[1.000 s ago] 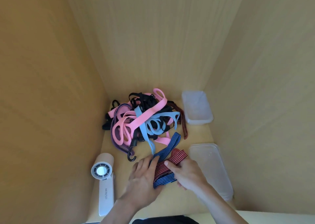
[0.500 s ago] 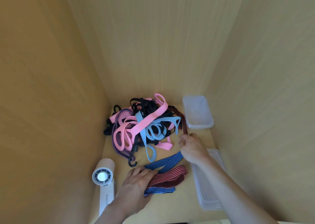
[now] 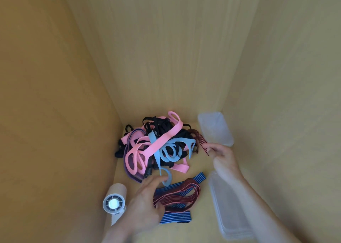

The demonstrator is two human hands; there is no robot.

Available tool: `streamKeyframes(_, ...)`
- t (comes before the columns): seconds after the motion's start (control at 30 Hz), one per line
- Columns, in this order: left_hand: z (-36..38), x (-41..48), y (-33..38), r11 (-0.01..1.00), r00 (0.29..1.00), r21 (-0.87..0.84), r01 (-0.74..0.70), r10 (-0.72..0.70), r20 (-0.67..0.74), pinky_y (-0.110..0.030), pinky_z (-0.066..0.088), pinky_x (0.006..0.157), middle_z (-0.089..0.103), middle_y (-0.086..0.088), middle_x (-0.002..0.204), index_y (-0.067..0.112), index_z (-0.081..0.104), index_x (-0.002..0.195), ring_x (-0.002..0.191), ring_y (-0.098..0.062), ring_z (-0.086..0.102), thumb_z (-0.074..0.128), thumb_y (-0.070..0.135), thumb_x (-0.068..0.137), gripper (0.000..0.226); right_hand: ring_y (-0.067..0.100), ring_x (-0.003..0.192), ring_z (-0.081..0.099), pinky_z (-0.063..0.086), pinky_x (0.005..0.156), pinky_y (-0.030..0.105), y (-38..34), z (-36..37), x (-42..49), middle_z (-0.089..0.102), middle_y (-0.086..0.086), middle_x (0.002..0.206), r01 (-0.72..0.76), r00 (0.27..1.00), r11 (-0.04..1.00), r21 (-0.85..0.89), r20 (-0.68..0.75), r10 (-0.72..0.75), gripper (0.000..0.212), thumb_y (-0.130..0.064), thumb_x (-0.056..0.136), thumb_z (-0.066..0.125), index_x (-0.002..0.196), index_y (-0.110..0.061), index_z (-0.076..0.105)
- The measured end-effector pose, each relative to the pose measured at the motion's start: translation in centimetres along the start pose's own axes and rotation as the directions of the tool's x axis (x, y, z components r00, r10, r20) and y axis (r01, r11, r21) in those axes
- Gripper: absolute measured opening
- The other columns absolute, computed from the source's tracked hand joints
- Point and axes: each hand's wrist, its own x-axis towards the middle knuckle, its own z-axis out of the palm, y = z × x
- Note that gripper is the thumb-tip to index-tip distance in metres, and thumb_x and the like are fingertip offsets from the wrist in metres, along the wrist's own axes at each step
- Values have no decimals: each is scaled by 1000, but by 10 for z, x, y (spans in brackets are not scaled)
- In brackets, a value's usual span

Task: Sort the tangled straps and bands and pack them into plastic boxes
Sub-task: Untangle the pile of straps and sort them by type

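Overhead view of a wooden surface [image 3: 201, 163] walled in on three sides. A tangled pile [image 3: 156, 146] of bands, incl. pink, light blue, black and purple, sits at the back centre.

The right hand [image 3: 222, 156] is at the pile's right edge. Its thumb and fingertips pinch the end of a dark red striped strap [image 3: 200, 139] that trails out of the tangle, just beside the far plastic box [image 3: 215, 128].

The left hand [image 3: 145, 202] is motion-blurred. Its fingers look straight and spread, gripping nothing, w/ the tips at or nearly on a loop of light blue band [image 3: 170, 177]. By its thumb lie a red striped band [image 3: 179, 194] and a blue striped band [image 3: 177, 218] (both apart from the pile).

A near plastic box [image 3: 228, 205] lies at right and a handheld fan [image 3: 114, 204] at left.
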Motion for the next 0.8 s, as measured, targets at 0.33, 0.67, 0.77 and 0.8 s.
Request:
streamKeyframes(0.33,-5,71,56,943,981,-321,-88,27,-192,-10,47,80,63,14,116,33,61,110,105,0,59,66,4,89,36,3,84,69,54,77,18,-93,-33,-7,78,-9,94,209,978,926,313,-52,-203,46,6,94,60,78,-33,80)
streamKeyframes(0.67,12,138,82,958,983,-267,-107,62,-172,-13,52,72,45,18,116,53,43,116,84,-6,63,79,32,82,53,29,95,60,47,80,31,-154,-48,-22,75,1,88,332,936,775,538,-84,-343,40,12,93,56,82,-20,79)
streamKeyframes(0.77,17,148,81,965,991,-252,-75,44,-126,-11,51,70,42,21,116,36,48,134,79,-10,65,79,33,84,59,29,94,59,48,77,29,-170,-49,-29,73,3,86,335,926,723,605,-70,-371,29,12,91,57,88,-11,74)
streamKeyframes(0.8,19,150,81,972,993,-228,-60,34,-115,-14,51,75,42,19,118,31,49,135,82,-12,64,78,33,85,58,29,94,59,48,77,29,-175,-49,-32,73,4,86,328,922,698,636,-55,-383,24,9,88,59,89,-10,74)
